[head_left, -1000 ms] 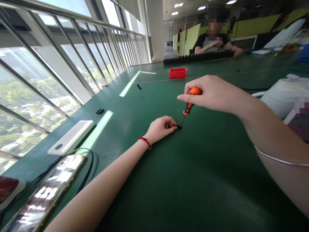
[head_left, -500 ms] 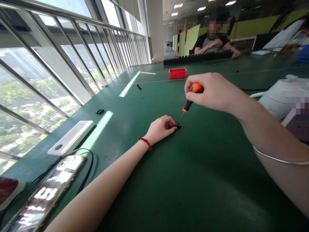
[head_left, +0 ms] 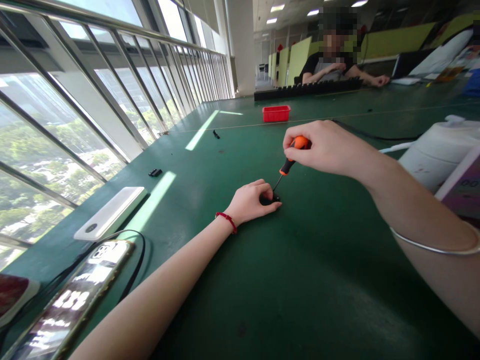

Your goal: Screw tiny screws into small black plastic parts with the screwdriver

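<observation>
My right hand (head_left: 318, 147) is closed round the orange-and-black handle of a screwdriver (head_left: 288, 165). Its thin shaft slants down and left, the tip ending at or beside a small black part (head_left: 276, 198) on the green table. I cannot tell whether the tip touches it. Around that part curl the thumb and fingers of my left hand (head_left: 255, 200), which rests on the tabletop and partly hides the piece. The exact kind of the part is too small to make out.
Farther back stands a red bin (head_left: 276, 114). Two small black pieces lie at left, one (head_left: 155, 173) near a white power bank (head_left: 110, 212) and another (head_left: 216, 134) beyond. A phone (head_left: 75, 300) with cables is nearest. Opposite, a person (head_left: 330, 67) sits behind a long black strip (head_left: 307, 90).
My right hand and the screwdriver have shifted slightly down and left. My left thumb has moved outward from the index finger. The person opposite has moved a hand to the right.
</observation>
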{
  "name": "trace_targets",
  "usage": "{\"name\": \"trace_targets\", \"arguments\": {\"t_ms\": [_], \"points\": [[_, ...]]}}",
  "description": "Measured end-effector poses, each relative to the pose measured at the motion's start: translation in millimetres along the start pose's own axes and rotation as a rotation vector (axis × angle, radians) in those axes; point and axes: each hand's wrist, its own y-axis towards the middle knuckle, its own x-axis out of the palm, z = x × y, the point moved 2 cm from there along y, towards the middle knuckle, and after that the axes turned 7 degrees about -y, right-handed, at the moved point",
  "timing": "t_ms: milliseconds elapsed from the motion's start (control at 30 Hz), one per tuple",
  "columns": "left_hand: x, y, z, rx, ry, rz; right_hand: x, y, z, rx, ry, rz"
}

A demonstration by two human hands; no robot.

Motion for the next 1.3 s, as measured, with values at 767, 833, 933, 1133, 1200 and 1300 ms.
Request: {"name": "trace_targets", "arguments": {"t_ms": [767,833,933,1133,1200,1300], "points": [[2.6,3,-13,0.066,-0.088,0.027,-5,-1,4,-0.006,0.014,0.043],[2.9,3,-13,0.073,-0.096,0.032,-5,-1,5,-0.012,0.027,0.049],[3.0,4,-13,0.079,-0.101,0.041,-4,0,5,-0.013,0.035,0.049],[3.5,3,-13,0.075,-0.096,0.054,-4,0,5,0.007,0.036,0.036],[3.5,3,-13,0.074,-0.096,0.056,-4,0,6,0.007,0.034,0.037],[3.3,3,-12,0.075,-0.096,0.053,-4,0,7,-0.001,0.033,0.046]]}}
